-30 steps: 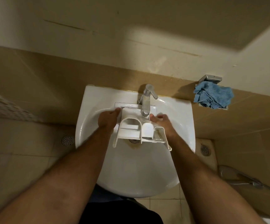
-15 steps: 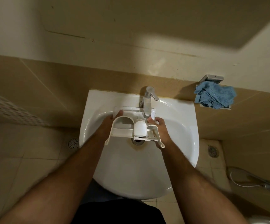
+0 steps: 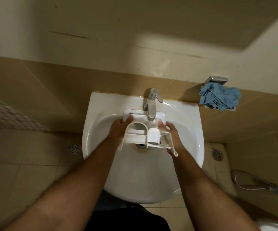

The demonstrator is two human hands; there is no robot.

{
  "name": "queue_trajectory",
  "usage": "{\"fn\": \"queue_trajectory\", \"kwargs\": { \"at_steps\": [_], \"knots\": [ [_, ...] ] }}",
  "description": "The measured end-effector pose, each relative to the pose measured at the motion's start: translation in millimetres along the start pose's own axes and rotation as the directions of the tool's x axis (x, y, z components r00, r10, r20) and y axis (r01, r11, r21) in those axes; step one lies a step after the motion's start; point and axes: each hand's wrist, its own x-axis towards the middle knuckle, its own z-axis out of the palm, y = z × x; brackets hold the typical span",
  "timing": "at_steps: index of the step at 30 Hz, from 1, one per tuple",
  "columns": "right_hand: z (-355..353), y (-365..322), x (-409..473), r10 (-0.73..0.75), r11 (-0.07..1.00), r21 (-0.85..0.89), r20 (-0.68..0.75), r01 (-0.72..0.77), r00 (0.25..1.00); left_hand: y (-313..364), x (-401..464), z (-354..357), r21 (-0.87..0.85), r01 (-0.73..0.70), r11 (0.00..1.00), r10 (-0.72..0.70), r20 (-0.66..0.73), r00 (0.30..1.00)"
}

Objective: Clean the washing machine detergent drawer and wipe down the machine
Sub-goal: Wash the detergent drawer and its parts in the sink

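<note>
Gripping the detergent drawer (image 3: pixel 144 135) mid-frame under the tap (image 3: pixel 152 105), my left hand (image 3: pixel 118 132) and right hand (image 3: pixel 172 137) curled round its side walls, I judged it light, rigid, wet-slippery plastic.
</note>
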Motion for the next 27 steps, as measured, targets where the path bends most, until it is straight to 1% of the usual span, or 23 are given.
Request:
{"fn": "queue_trajectory", "kwargs": {
  "at_steps": [1, 2, 3, 4, 5, 6, 8, 9, 10, 12, 13, 15, 17, 18, 19, 21, 23, 24, 27],
  "knots": [
    [3.1, -2.3, -1.3, -0.046, 0.998, -0.040, -0.002, 0.046, 0.999, 5.4, -7.2, -2.3, 0.019, 0.017, 1.000, -0.017, -0.014, 1.000],
    [4.5, -1.3, -3.3, -0.065, 0.996, -0.058, -0.027, 0.063, 0.998, 1.9, -5.3, -4.6, 0.038, -0.024, 0.999, 0.025, -0.041, 0.999],
    [4.7, 0.3, -4.0, -0.070, 0.994, -0.090, -0.043, 0.066, 0.997, 1.6, -7.6, -4.4, 0.071, -0.039, 0.997, 0.044, -0.074, 0.996],
    [3.7, -1.7, -7.7, -0.064, 0.991, -0.125, -0.055, 0.057, 0.996, -2.0, -5.5, -3.2, 0.113, -0.076, 0.991, 0.086, -0.089, 0.992],
    [-0.5, -0.2, -7.0, -0.061, 0.987, -0.154, -0.048, 0.053, 0.997, -4.9, -7.3, 1.1, 0.128, -0.082, 0.988, 0.094, -0.090, 0.991],
    [-7.2, 1.8, -7.3, -0.043, 0.977, -0.209, -0.034, 0.035, 0.999, -10.2, -5.5, 6.5, 0.119, -0.102, 0.988, 0.113, -0.082, 0.990],
    [-22.4, 1.1, -12.5, 0.057, 0.962, -0.266, -0.019, -0.060, 0.998, -23.4, 3.5, 19.3, 0.145, -0.115, 0.983, 0.127, -0.080, 0.989],
    [-30.4, -0.7, -16.5, 0.107, 0.958, -0.267, -0.013, -0.106, 0.994, -26.2, 6.8, 25.6, 0.156, -0.105, 0.982, 0.116, -0.065, 0.991],
    [-37.8, -3.0, -17.9, 0.126, 0.963, -0.240, -0.007, -0.124, 0.992, -24.5, 7.2, 32.6, 0.144, -0.093, 0.985, 0.102, -0.054, 0.993],
    [-49.0, -7.5, -16.1, 0.125, 0.979, -0.168, 0.037, -0.117, 0.991, -18.2, 5.3, 38.0, 0.153, -0.064, 0.986, 0.071, -0.041, 0.997],
    [-50.4, -11.4, -17.8, 0.137, 0.979, -0.160, 0.053, -0.127, 0.989, -15.1, 3.1, 37.1, 0.153, -0.057, 0.987, 0.064, -0.035, 0.997],
    [-51.3, -14.4, -20.1, 0.221, 0.972, -0.116, 0.145, -0.205, 0.964, -9.2, -3.5, 31.8, 0.154, -0.051, 0.987, 0.055, -0.027, 0.998],
    [-49.7, -11.2, -25.5, 0.288, 0.956, -0.035, 0.275, -0.290, 0.917, -4.4, -9.8, 21.6, 0.157, -0.070, 0.985, 0.070, 0.005, 0.998],
    [-50.6, -7.7, -25.6, 0.276, 0.959, -0.031, 0.320, -0.282, 0.906, -3.1, -11.3, 16.6, 0.112, -0.053, 0.992, 0.050, 0.029, 0.998],
    [-52.2, -4.5, -25.7, 0.259, 0.965, -0.043, 0.329, -0.259, 0.908, 0.2, -14.1, 11.7, 0.049, 0.005, 0.999, -0.008, 0.066, 0.998],
    [-55.3, 2.1, -26.3, 0.214, 0.977, -0.049, 0.338, -0.210, 0.917, 4.9, -17.6, -0.8, -0.006, 0.166, 0.986, -0.164, 0.111, 0.980],
    [-54.6, 7.4, -27.0, 0.189, 0.982, -0.063, 0.411, -0.179, 0.892, 7.6, -18.8, -11.5, 0.033, 0.227, 0.973, -0.230, 0.131, 0.964],
    [-55.0, 12.3, -24.4, 0.186, 0.982, -0.100, 0.432, -0.158, 0.882, 8.7, -19.9, -15.7, 0.064, 0.239, 0.969, -0.246, 0.149, 0.958],
    [-50.6, 11.3, -21.4, 0.200, 0.970, -0.216, 0.449, -0.112, 0.871, 13.6, -28.4, -28.5, 0.177, 0.239, 0.955, -0.277, 0.237, 0.931]
  ]
}}
